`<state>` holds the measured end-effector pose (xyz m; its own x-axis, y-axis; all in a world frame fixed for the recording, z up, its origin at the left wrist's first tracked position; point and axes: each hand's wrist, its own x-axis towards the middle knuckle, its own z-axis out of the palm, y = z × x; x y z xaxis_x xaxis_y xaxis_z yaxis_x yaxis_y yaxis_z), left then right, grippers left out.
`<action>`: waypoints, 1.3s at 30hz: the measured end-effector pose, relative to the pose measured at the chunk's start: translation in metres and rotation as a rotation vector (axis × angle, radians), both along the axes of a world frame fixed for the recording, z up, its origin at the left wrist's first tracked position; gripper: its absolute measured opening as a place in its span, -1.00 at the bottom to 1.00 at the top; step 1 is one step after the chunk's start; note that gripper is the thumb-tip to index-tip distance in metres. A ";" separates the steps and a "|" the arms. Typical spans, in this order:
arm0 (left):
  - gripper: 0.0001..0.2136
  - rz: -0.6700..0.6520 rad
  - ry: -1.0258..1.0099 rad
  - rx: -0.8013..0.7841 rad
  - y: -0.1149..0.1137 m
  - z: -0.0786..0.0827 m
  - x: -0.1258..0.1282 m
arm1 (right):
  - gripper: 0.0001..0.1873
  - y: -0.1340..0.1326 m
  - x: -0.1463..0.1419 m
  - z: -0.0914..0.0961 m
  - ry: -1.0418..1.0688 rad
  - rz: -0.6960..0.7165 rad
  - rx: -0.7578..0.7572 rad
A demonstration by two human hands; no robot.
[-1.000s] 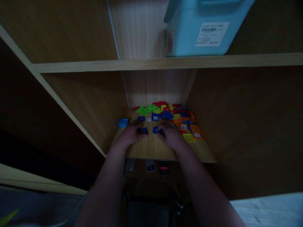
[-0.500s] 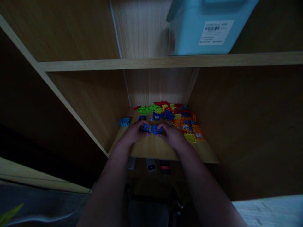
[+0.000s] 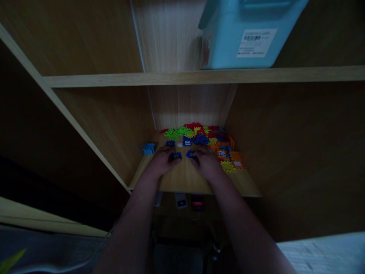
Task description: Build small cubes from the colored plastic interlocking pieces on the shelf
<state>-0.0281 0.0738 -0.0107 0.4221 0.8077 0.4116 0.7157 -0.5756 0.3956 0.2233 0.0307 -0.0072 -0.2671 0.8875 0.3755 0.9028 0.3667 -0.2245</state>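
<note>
My left hand [image 3: 163, 160] is closed on a dark blue interlocking toy piece [image 3: 176, 155] with notched edges. Between the fingertips of my right hand [image 3: 205, 163] is a second blue notched piece [image 3: 189, 154], apart from the first, with a small gap of bare board between them. Just behind lie a blue piece [image 3: 170, 143], a small white window insert [image 3: 180, 144] and a blue piece with a white window [image 3: 187, 142]. Light blue joined pieces [image 3: 149, 148] stand left of my left hand.
A heap of red, yellow, green and orange notched pieces [image 3: 196, 129] fills the back and right of the wooden shelf [image 3: 182, 179]. A light blue bin [image 3: 242, 42] stands on the upper shelf. Below the front edge sit a white device [image 3: 181, 200] and a phone-like device [image 3: 197, 202].
My hands have moved slightly apart, and the gap between the two blue pieces has widened. Both pieces have tilted, showing less of their faces. The camera view has shifted slightly.
</note>
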 end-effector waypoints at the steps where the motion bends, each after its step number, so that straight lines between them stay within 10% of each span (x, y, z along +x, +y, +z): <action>1: -0.65 0.018 0.017 0.005 0.000 0.000 0.001 | -0.71 0.000 0.000 -0.001 -0.007 -0.043 -0.003; 14: -0.24 0.141 0.233 -0.100 -0.007 -0.001 0.011 | -0.21 0.007 0.000 -0.003 -0.048 -0.310 -0.263; 39: -0.58 0.046 0.009 0.028 0.006 -0.011 0.002 | -0.83 -0.005 -0.011 0.007 0.038 0.074 -0.032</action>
